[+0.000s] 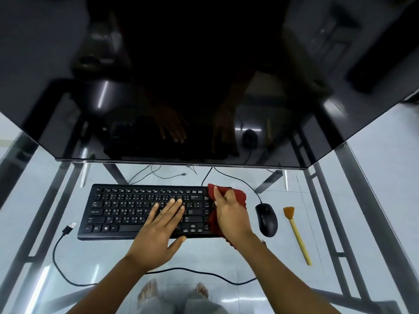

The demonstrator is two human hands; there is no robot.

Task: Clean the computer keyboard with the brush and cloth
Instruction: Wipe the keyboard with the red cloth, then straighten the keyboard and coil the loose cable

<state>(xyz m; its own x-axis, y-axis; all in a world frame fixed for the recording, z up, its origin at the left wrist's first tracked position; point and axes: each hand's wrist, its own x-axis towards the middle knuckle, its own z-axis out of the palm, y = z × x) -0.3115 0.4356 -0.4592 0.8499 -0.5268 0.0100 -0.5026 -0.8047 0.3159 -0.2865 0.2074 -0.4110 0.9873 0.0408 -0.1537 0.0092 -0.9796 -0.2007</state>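
The right hand (pixel 229 214) is gripping the red cloth (pixel 238 196) and wiping the keyboard (pixel 118 211)'s right end while the flat, open left hand (pixel 163 225) is steadying it, so sweeping leftward likely comes next.

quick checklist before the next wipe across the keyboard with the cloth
1. Cloth held in right hand: ok.
2. Left hand flat on the keyboard, steadying it: ok.
3. Keyboard plug lying loose on the glass desk, unplugged: ok.
4. Mouse clear of the cloth: ok, but close.
5. Brush within reach, right of the mouse: ok.
6. Dust left between keys: cannot tell.
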